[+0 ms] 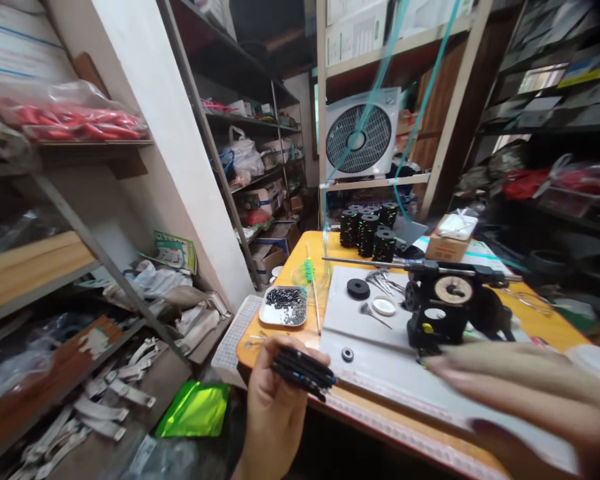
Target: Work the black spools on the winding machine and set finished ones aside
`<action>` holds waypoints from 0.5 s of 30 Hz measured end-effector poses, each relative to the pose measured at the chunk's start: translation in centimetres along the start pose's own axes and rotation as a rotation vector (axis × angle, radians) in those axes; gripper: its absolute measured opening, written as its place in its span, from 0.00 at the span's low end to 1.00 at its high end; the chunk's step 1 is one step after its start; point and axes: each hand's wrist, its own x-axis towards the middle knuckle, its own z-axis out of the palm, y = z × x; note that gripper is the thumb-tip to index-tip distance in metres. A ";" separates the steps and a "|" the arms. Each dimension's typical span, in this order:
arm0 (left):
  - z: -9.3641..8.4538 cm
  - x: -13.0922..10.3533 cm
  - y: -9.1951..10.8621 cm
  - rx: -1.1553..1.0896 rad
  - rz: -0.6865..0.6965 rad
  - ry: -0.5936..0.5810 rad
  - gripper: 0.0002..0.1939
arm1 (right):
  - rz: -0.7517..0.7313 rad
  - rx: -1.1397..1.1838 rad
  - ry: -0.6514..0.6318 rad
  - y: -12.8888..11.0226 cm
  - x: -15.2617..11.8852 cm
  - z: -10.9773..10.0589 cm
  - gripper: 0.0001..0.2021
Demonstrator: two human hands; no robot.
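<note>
My left hand point(280, 407) is closed around a bundle of thin black sticks point(303, 372) just off the table's front edge; some show small blue spots at the tips. My right hand point(525, 393), large and blurred, stretches in from the right with its fingers extended, and I make out nothing in it. Its fingertips are close to the foot of a black bench device point(437, 300) that carries a pale ring and a long metal rod. On the white board point(380, 360) lie a small bearing-like ring point(347, 355), a black disc point(359, 289) and a white ring point(383, 306).
A white tray point(265, 313) of small black and silver parts sits at the table's left. Black cylinders point(367, 233) stand at the back beside a carton point(447, 247). Teal cords point(425, 100) hang in front of a box fan point(363, 133). Loaded shelves line both sides.
</note>
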 end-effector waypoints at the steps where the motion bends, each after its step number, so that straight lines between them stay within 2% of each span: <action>1: 0.1 0.0 -0.5 -0.028 -0.025 -0.030 0.12 | -0.086 -0.043 -0.052 -0.5 0.7 0.8 0.14; 2: 0.3 0.0 -1.1 -0.053 -0.043 -0.053 0.12 | -0.160 -0.046 -0.104 -0.9 1.4 1.6 0.14; 5: 0.5 0.2 -2.5 -0.137 -0.088 -0.060 0.13 | -0.186 0.011 -0.180 -1.3 2.4 3.7 0.15; 8: 1.0 0.5 -3.4 -0.173 -0.171 0.004 0.16 | -0.154 0.003 -0.190 -0.8 2.1 5.5 0.23; 11: 1.6 0.9 -4.0 -0.117 -0.247 0.086 0.20 | -0.177 -0.096 -0.193 0.3 1.3 7.0 0.24; 13: 1.7 1.3 -4.3 -0.080 -0.252 0.090 0.21 | -0.179 -0.148 -0.155 1.1 0.9 7.7 0.24; 15: 1.5 1.7 -4.4 -0.044 -0.267 0.072 0.20 | -0.106 -0.166 -0.119 2.0 0.5 8.1 0.25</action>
